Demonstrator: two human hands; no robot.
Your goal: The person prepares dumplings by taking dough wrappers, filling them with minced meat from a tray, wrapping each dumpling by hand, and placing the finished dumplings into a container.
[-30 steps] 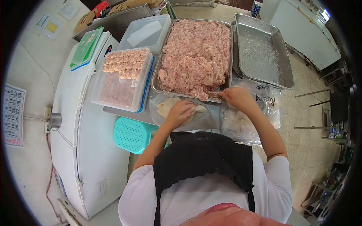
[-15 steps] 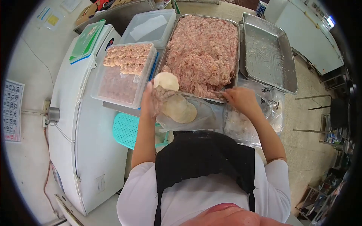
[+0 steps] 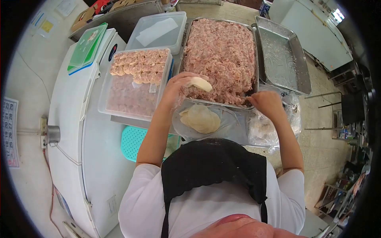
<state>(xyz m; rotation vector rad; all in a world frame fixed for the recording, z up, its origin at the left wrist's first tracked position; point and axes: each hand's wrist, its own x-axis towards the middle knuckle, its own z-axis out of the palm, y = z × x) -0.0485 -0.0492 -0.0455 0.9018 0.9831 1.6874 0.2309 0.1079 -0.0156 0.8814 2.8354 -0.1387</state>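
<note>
My left hand (image 3: 183, 84) holds a pale round wrapper (image 3: 201, 84) over the near left edge of a metal tray (image 3: 181, 63) piled with ground meat (image 3: 220, 55). At the tray's near right corner, my right hand (image 3: 265, 102) is closed round a thin utensil, whose tip reaches into the meat; most of it is hidden. Below the tray, a stack of pale wrappers (image 3: 202, 119) lies on clear plastic. To the left, a clear container (image 3: 105, 93) holds rows of filled pieces (image 3: 139, 65).
An empty metal tray (image 3: 279, 55) is at the right, above a clear plastic bag (image 3: 274, 127). A lidded clear box (image 3: 156, 31) stands behind the container. The turquoise perforated stool (image 3: 133, 142) is below the table edge, beside a white freezer (image 3: 107, 158).
My left hand has lifted a wrapper off the stack and moved it up and right to the meat tray, tilting it. My right hand stays at the tray's near right corner.
</note>
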